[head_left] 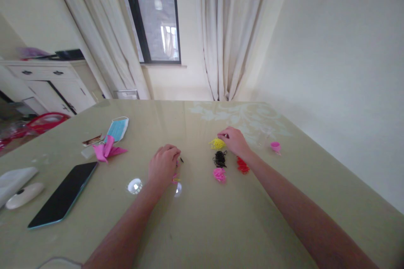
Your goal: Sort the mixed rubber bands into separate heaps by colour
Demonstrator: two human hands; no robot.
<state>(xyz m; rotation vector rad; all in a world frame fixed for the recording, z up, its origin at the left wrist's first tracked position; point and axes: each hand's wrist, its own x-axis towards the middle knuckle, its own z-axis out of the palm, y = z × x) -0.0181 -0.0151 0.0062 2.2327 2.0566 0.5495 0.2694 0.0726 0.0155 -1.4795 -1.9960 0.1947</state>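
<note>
My right hand (234,139) reaches to a small pile of yellow rubber bands (217,143), its fingertips pinched together at the pile's right edge. Whether a band sits between them is too small to tell. Just nearer lie piles of black rubber bands (219,159), pink rubber bands (219,175) and red rubber bands (243,165), the red one partly behind my right forearm. My left hand (163,164) rests low over the table with curled fingers, hiding what they hold, if anything. Beside it a few coloured bands (176,179) and a small dark piece (182,160) show.
A pink cup-like item (275,147) stands at the right. On the left lie a black-screened tablet (65,195), a pink folded item (108,149), a blue face mask (118,129) and a white oval case (24,196). The glossy table (202,227) reaches toward the curtained window.
</note>
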